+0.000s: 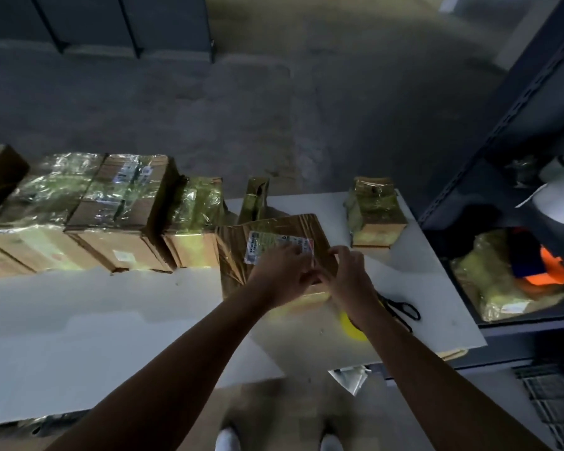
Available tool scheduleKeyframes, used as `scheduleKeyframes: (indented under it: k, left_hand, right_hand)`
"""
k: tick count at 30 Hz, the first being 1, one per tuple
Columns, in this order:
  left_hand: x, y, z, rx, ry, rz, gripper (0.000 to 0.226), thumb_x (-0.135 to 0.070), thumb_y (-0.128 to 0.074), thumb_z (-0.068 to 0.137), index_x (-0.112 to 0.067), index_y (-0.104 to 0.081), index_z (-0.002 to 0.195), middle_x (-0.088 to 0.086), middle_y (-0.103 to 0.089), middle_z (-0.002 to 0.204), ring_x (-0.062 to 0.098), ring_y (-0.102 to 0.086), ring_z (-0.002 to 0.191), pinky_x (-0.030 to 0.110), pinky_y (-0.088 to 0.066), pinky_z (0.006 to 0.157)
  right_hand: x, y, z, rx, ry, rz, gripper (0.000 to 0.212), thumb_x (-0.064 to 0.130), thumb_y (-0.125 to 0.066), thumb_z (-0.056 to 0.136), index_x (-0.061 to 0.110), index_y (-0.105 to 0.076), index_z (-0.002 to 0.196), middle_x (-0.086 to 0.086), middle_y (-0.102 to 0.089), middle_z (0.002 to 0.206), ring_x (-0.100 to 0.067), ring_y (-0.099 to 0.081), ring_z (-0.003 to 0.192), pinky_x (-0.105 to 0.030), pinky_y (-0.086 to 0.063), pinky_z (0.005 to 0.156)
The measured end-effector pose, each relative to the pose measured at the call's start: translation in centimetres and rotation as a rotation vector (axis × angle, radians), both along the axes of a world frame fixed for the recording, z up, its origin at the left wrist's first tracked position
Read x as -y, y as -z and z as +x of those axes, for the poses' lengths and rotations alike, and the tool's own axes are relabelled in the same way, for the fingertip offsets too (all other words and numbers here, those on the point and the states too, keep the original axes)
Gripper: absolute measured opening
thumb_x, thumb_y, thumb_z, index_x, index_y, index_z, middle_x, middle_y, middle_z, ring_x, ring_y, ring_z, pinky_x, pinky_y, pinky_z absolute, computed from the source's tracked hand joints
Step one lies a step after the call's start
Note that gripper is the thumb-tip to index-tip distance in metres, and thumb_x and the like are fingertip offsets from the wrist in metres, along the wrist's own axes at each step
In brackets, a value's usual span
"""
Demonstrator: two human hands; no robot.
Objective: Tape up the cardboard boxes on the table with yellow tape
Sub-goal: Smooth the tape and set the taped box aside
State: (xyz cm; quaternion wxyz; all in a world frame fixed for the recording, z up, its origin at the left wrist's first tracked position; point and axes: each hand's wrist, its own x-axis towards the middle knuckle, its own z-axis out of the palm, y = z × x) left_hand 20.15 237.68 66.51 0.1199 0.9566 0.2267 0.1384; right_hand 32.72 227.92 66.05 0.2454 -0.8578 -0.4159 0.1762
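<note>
A cardboard box with a white label lies on the white table in front of me, wrapped in shiny yellow tape. My left hand rests on its near top, fingers bent down onto the tape. My right hand is at the box's near right corner, its fingertips meeting those of the left over the tape; whether they pinch it is too blurred to tell. A yellow tape roll lies on the table, partly hidden under my right forearm.
Black scissors lie right of the roll. A row of taped boxes lines the table's far left, and a small taped box sits at the far right. A dark metal shelf with wrapped goods stands right of the table.
</note>
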Motion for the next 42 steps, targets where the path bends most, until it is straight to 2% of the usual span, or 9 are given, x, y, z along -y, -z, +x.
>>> scheduleKeyframes:
  k: [5,12,17,20,28,31,34,37,42]
  left_hand:
    - [-5.5,-0.7,-0.7,-0.18,-0.32,-0.154,0.057,-0.055,-0.046,0.092,-0.023,-0.04,0.138,0.007,-0.044,0.143,0.029,-0.036,0.134,0.052,-0.029,0.109]
    - [-5.9,-0.7,-1.8,-0.31,-0.287,-0.438,0.06,-0.074,-0.062,0.072,-0.026,-0.062,0.108,-0.006,-0.067,0.101,0.015,-0.064,0.091,0.035,-0.054,0.08]
    - [-3.1,1.0,-2.9,-0.07,-0.547,-1.079,0.048,-0.054,-0.076,0.072,-0.014,-0.057,0.09,-0.002,-0.063,0.081,0.009,-0.063,0.063,0.017,-0.045,0.04]
    - [-2.1,1.7,-3.2,0.109,-0.622,-1.37,0.066,-0.048,-0.082,0.064,-0.001,-0.061,0.105,0.009,-0.072,0.087,0.017,-0.072,0.063,0.022,-0.054,0.049]
    - [-1.8,2.5,-2.4,0.158,-0.638,-1.39,0.05,-0.051,-0.064,0.085,-0.004,-0.065,0.1,0.011,-0.073,0.091,0.025,-0.073,0.077,0.032,-0.058,0.067]
    - [-2.1,2.4,-2.8,0.157,-0.596,-1.492,0.052,-0.053,-0.052,0.092,-0.004,-0.062,0.107,0.016,-0.07,0.099,0.032,-0.071,0.085,0.04,-0.058,0.077]
    - [-2.1,2.9,-3.6,0.211,-0.404,-1.663,0.059,-0.06,-0.038,0.094,-0.01,-0.058,0.119,0.018,-0.068,0.112,0.036,-0.068,0.099,0.046,-0.055,0.088]
    - [-2.3,3.2,-4.1,0.23,-0.237,-1.676,0.064,-0.063,-0.031,0.094,-0.013,-0.056,0.125,0.013,-0.068,0.115,0.033,-0.067,0.103,0.042,-0.055,0.086]
    - [-3.0,2.8,-3.8,0.154,-0.31,-1.614,0.058,-0.056,-0.052,0.088,-0.006,-0.062,0.116,0.017,-0.07,0.109,0.034,-0.067,0.1,0.052,-0.046,0.1]
  right_hand:
    - [-0.1,-0.5,-0.4,-0.284,0.085,-0.054,0.049,0.039,-0.056,0.094,0.018,-0.039,0.134,-0.007,-0.061,0.121,-0.026,-0.06,0.104,-0.033,-0.045,0.078]
    - [-1.5,-1.3,1.1,-0.211,0.18,0.023,0.042,0.025,-0.058,0.094,0.014,-0.046,0.134,-0.014,-0.058,0.127,-0.029,-0.055,0.113,-0.033,-0.045,0.089]
    - [-3.3,-1.2,-0.3,-0.268,0.267,0.068,0.084,0.044,-0.07,0.082,0.018,-0.023,0.147,-0.014,-0.039,0.144,-0.031,-0.047,0.124,-0.032,-0.043,0.082]
    - [-3.0,-0.1,-1.5,-0.204,0.166,-0.044,0.106,0.06,-0.072,0.072,0.03,-0.007,0.15,-0.014,-0.024,0.15,-0.037,-0.043,0.127,-0.043,-0.045,0.09]
    - [-2.1,0.9,-0.7,-0.248,0.119,0.047,0.099,0.051,-0.069,0.081,0.029,-0.003,0.152,-0.013,-0.022,0.154,-0.034,-0.035,0.135,-0.039,-0.041,0.091]
    - [-1.5,1.4,-0.8,-0.435,0.288,0.138,0.089,0.044,-0.069,0.084,0.017,-0.018,0.151,-0.009,-0.036,0.151,-0.03,-0.038,0.136,-0.041,-0.041,0.102]
    - [-0.4,2.1,-0.7,-0.823,0.445,0.169,0.051,0.047,-0.071,0.08,0.014,-0.064,0.119,-0.004,-0.071,0.108,-0.027,-0.066,0.104,-0.034,-0.054,0.079]
    - [0.1,1.9,0.0,-1.231,0.447,0.12,0.041,0.044,-0.068,0.083,0.014,-0.069,0.112,-0.012,-0.073,0.104,-0.029,-0.071,0.093,-0.033,-0.057,0.069]
    - [-0.6,1.2,0.4,-1.099,0.41,0.019,0.069,0.052,-0.079,0.062,0.007,-0.067,0.112,-0.017,-0.071,0.104,-0.034,-0.069,0.096,-0.048,-0.054,0.089]
